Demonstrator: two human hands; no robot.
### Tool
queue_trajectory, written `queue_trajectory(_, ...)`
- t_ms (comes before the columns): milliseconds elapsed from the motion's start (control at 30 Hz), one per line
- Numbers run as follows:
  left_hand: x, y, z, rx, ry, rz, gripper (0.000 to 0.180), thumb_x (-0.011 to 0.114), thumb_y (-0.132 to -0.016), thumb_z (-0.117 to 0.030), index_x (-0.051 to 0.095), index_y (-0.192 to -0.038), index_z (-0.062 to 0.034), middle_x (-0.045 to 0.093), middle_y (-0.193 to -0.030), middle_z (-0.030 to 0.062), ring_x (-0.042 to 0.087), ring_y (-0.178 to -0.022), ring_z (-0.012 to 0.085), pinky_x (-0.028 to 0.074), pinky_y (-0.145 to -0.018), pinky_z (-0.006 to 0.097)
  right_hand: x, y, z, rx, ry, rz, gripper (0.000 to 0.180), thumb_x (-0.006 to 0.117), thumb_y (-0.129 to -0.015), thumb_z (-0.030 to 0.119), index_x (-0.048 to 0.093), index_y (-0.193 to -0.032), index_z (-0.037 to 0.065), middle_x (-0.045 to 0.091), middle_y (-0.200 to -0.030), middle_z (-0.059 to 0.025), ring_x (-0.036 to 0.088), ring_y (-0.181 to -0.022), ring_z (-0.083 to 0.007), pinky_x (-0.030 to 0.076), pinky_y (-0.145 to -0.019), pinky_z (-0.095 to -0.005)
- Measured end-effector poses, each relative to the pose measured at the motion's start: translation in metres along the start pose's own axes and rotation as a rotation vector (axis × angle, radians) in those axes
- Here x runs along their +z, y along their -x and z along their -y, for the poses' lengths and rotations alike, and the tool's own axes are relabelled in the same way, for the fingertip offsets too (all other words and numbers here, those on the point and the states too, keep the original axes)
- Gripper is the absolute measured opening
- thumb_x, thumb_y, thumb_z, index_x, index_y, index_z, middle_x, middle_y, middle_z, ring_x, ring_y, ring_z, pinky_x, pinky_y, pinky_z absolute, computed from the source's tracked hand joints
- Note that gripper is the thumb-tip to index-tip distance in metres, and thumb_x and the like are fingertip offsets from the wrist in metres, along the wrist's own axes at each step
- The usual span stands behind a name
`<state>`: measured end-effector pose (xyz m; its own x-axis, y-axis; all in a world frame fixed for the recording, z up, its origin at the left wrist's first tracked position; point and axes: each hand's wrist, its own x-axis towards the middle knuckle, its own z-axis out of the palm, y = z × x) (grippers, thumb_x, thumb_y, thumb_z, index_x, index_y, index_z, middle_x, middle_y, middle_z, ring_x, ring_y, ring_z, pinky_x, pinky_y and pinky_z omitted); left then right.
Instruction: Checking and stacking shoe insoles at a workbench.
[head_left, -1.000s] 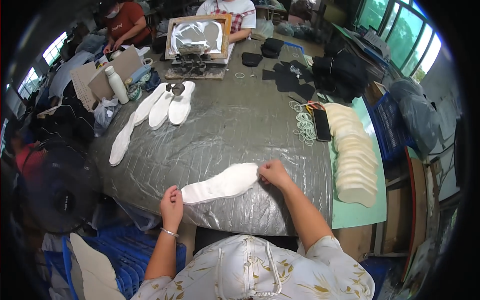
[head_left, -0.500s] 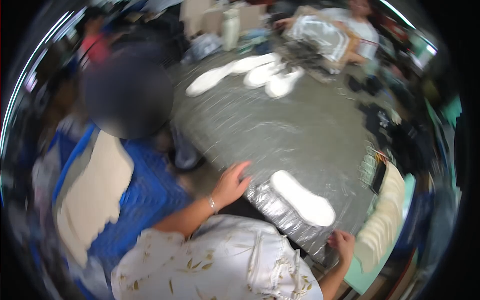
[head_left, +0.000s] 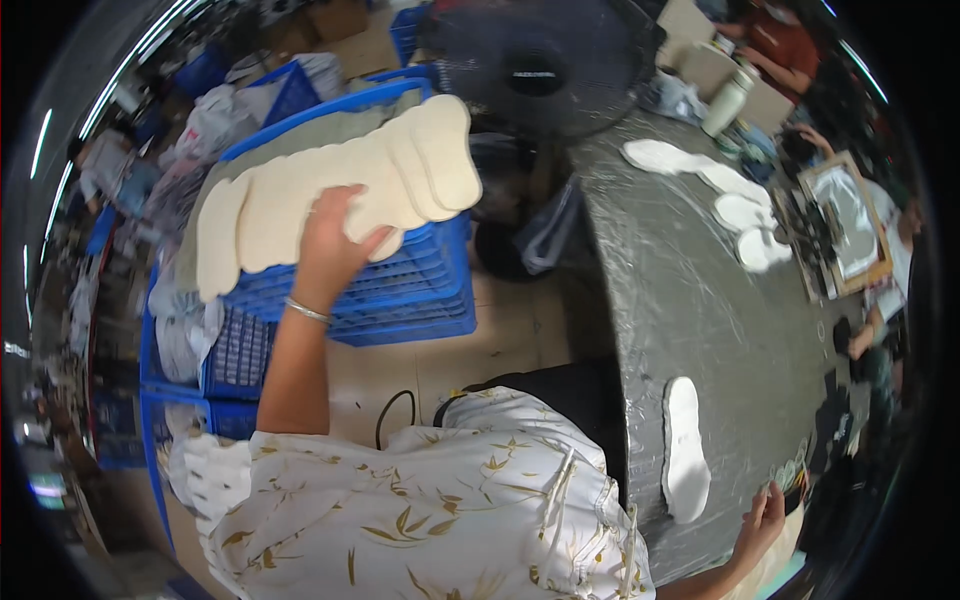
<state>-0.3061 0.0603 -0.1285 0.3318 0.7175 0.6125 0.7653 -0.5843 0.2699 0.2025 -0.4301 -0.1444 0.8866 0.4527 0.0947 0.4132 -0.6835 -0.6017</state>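
My left hand (head_left: 330,243) grips a fanned stack of cream shoe insoles (head_left: 340,190) and holds it above a blue plastic crate (head_left: 420,290) on the floor to my left. My right hand (head_left: 762,520) rests on the edge of the grey foil-covered table (head_left: 700,300), fingers spread, holding nothing. A single white insole (head_left: 685,450) lies on the table just beside that hand.
Several white insoles (head_left: 720,190) lie at the table's far end, next to a white bottle (head_left: 725,100) and a framed press (head_left: 840,225). A black fan (head_left: 540,60) stands beyond the crate. More blue crates (head_left: 190,360) are stacked at left. Another person sits at the back.
My head has swung left toward the floor crates. My left hand left the table and now holds a stack of insoles over the crate; my right hand stays on the table.
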Motion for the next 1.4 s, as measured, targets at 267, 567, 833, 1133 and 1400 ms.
queue_trajectory(267,-0.144,0.105,0.162,-0.584,-0.401,0.177,0.061,0.087,-0.068,-0.018,0.056,-0.119,-0.0050,0.062,-0.114,0.0173,0.062,-0.102,0.0349,0.051,-0.090,0.041,0.014,-0.065,0.027,-0.154,-0.010,0.143,0.035,0.061,-0.100,0.024,0.063,-0.126,0.000,0.060,-0.082,-0.0019,0.053,-0.068,-0.0058,0.044,-0.055,-0.0213)
queue_trajectory(567,-0.154,0.128,0.221,-0.331,-0.303,0.130,0.032,0.079,-0.079,-0.011,0.062,-0.105,-0.0036,0.066,-0.101,0.0116,0.064,-0.092,0.0239,0.052,-0.083,0.036,0.034,-0.067,0.054,-0.208,-0.047,0.218,0.038,0.063,-0.099,0.024,0.062,-0.126,-0.003,0.063,-0.082,-0.0038,0.054,-0.066,-0.0067,0.045,-0.056,-0.0220)
queue_trajectory(833,-0.169,0.063,0.282,-0.575,0.227,-0.313,0.024,0.063,-0.097,-0.023,0.066,-0.103,0.0011,0.067,-0.087,0.0014,0.057,-0.077,0.0063,0.045,-0.068,0.023,0.042,-0.067,0.074,-0.219,-0.055,0.250,0.035,0.064,-0.098,0.020,0.063,-0.123,-0.004,0.062,-0.081,-0.0045,0.052,-0.062,-0.0069,0.044,-0.054,-0.0224)
queue_trajectory(1133,-0.138,0.106,0.294,-0.538,0.203,-0.361,0.031,0.066,-0.095,-0.016,0.058,-0.119,0.0005,0.065,-0.105,0.0068,0.061,-0.095,0.0140,0.049,-0.083,0.028,0.125,-0.042,0.181,-0.584,0.033,0.387,0.031,0.069,-0.090,0.010,0.066,-0.118,-0.002,0.070,-0.095,-0.0130,0.062,-0.067,-0.0178,0.051,-0.062,-0.0300)
queue_trajectory(1400,-0.164,0.145,0.292,-0.507,0.006,-0.134,0.053,0.069,-0.087,-0.008,0.051,-0.136,-0.0035,0.063,-0.124,0.0137,0.061,-0.114,0.0253,0.049,-0.094,0.036,0.243,0.011,0.323,-1.131,-0.084,0.531,0.037,0.075,-0.081,0.015,0.067,-0.116,0.006,0.066,-0.112,-0.0126,0.068,-0.091,-0.0310,0.055,-0.076,-0.0405)
